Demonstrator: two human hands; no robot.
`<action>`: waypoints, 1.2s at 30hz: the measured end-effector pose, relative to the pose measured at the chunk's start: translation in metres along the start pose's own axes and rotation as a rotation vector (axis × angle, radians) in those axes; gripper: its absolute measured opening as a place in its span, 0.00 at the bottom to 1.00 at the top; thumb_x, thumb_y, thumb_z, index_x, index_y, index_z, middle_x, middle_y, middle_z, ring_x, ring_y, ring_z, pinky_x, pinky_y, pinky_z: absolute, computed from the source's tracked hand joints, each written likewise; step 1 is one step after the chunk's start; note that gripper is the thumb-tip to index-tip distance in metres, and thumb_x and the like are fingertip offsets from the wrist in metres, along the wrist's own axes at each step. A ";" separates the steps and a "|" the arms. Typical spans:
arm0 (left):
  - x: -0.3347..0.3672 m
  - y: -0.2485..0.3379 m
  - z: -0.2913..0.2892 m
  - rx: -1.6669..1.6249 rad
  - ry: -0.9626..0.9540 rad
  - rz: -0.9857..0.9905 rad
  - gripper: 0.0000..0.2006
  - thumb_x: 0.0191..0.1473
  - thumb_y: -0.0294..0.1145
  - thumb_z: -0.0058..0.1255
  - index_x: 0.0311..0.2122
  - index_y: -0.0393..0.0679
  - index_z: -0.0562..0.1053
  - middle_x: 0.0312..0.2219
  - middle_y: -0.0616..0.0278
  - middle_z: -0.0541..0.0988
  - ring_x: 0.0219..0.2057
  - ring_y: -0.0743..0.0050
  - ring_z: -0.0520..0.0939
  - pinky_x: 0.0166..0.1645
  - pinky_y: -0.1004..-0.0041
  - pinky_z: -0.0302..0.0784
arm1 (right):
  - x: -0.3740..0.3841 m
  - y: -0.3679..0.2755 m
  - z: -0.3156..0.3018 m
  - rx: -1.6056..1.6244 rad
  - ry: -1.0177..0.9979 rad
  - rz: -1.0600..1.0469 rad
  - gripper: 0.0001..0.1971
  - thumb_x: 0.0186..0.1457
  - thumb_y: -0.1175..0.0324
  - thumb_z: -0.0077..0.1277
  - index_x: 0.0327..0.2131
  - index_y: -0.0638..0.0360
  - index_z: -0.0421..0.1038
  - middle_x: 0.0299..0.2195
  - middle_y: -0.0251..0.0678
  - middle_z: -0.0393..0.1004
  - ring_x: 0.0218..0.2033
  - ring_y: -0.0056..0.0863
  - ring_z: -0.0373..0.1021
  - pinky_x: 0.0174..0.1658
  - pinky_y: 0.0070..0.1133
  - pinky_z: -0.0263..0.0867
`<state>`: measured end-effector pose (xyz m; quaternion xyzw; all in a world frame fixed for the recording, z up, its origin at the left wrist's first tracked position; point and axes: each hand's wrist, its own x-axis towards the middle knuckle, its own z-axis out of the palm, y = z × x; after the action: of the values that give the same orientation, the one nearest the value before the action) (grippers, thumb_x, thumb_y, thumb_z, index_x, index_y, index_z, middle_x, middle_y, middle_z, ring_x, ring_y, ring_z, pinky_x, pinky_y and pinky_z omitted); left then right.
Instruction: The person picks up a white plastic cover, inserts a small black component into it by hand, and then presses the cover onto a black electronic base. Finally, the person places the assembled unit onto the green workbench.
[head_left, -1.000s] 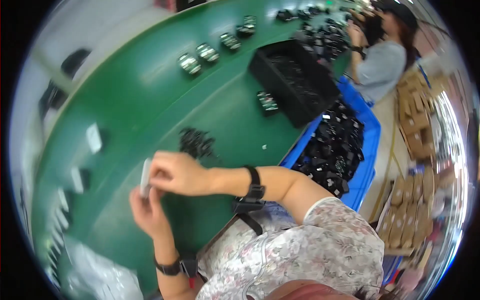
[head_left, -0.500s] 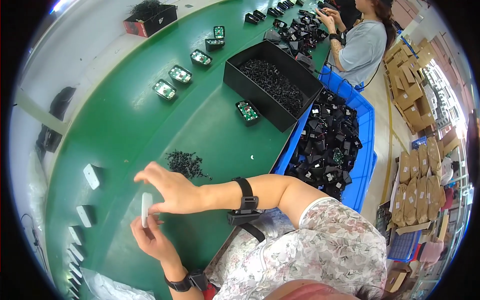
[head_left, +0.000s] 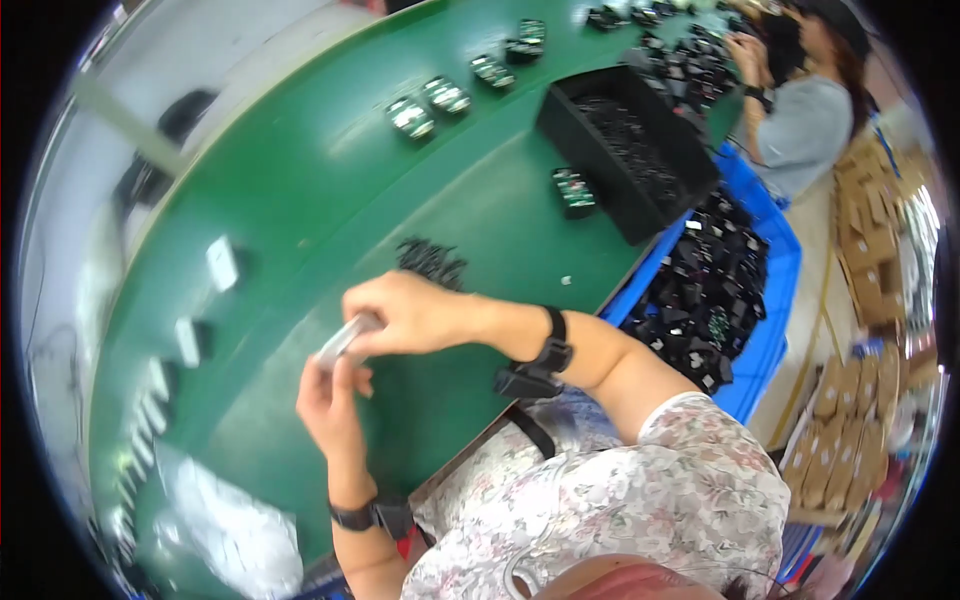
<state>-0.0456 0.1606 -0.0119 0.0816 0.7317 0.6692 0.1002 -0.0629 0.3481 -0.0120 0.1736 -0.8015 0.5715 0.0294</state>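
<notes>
A flat, pale grey-white plastic piece (head_left: 343, 341) is held tilted above the green table. My left hand (head_left: 335, 405) pinches its lower end, and my right hand (head_left: 410, 308) has its fingers closed around the upper end. Just beyond my right hand lies a pile of small black parts (head_left: 432, 262), blurred, probably screws. Off to the left stand white-faced blocks (head_left: 222, 264), several more of them in a row toward the near left. Motion blur hides the detail of the piece in my hands.
A black bin (head_left: 610, 170) of small dark parts stands at the table's right edge. Beside it, a blue crate (head_left: 775, 330) holds black housings. Housings with green circuit boards (head_left: 447, 95) sit farther back. A clear plastic bag (head_left: 235, 520) lies near left. A co-worker (head_left: 810, 125) works at far right.
The view has swung, so the table's contents appear farther right and higher. My right hand's fingers, spread before, have closed on the white piece, which is now tilted more.
</notes>
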 end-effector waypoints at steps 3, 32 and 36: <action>0.008 0.000 0.003 -0.216 0.104 0.050 0.08 0.57 0.24 0.45 0.40 0.32 0.68 0.27 0.58 0.76 0.24 0.78 0.75 0.28 0.80 0.71 | 0.003 -0.001 0.001 0.198 0.012 0.243 0.10 0.48 0.67 0.57 0.29 0.62 0.69 0.18 0.31 0.69 0.21 0.20 0.68 0.24 0.21 0.63; 0.033 -0.036 -0.030 0.906 0.291 0.471 0.25 0.41 0.19 0.54 0.49 0.41 0.65 0.42 0.57 0.72 0.48 0.55 0.69 0.47 0.60 0.64 | 0.040 0.083 -0.142 -0.489 0.310 0.306 0.24 0.44 0.70 0.54 0.48 0.56 0.64 0.38 0.39 0.71 0.41 0.28 0.68 0.46 0.22 0.63; 0.035 -0.040 -0.033 0.832 0.242 0.493 0.24 0.41 0.17 0.53 0.47 0.43 0.68 0.40 0.58 0.74 0.47 0.58 0.70 0.48 0.60 0.64 | 0.022 0.064 -0.133 -0.894 0.246 0.370 0.23 0.44 0.73 0.54 0.47 0.58 0.65 0.40 0.39 0.73 0.41 0.28 0.70 0.46 0.24 0.64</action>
<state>-0.0869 0.1342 -0.0497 0.2067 0.9021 0.3291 -0.1878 -0.1237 0.4838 -0.0185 -0.0700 -0.9759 0.1841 0.0934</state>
